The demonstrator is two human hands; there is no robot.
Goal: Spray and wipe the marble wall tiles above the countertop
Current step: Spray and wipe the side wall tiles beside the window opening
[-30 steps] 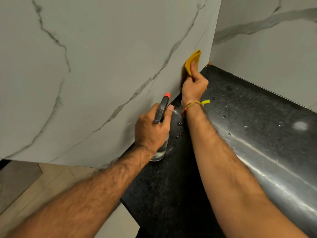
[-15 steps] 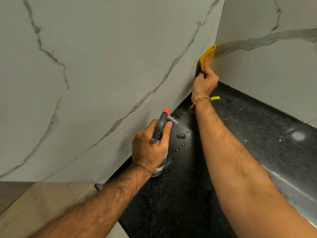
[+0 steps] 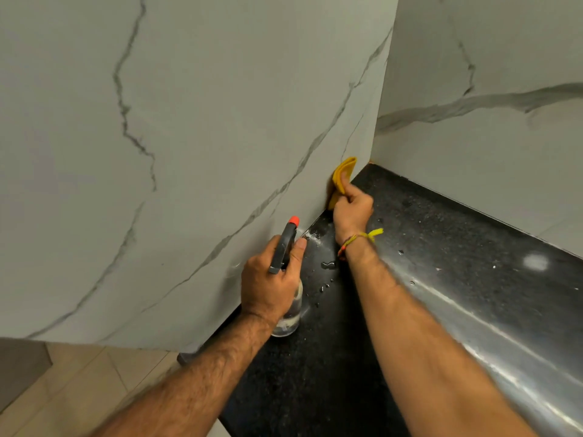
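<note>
The white marble wall (image 3: 205, 146) with grey veins fills the left and meets a second marble wall (image 3: 489, 159) in a corner. My right hand (image 3: 351, 209) presses a folded yellow cloth (image 3: 342, 176) flat against the left wall, just above the black countertop (image 3: 441, 247) near the corner. My left hand (image 3: 271, 279) grips a clear spray bottle (image 3: 288, 313) with a dark trigger head and an orange nozzle (image 3: 293, 220). The bottle's base rests on the countertop beside the wall.
Water drops (image 3: 328, 265) lie on the counter between my hands. A shiny strip runs along the counter at the right. Beige floor tiles (image 3: 79, 389) show at the lower left, past the counter's end. A yellow thread is tied around my right wrist.
My right hand and the cloth have slid down the wall from the higher spot by the corner to just above the counter. My left hand keeps the bottle in about the same place.
</note>
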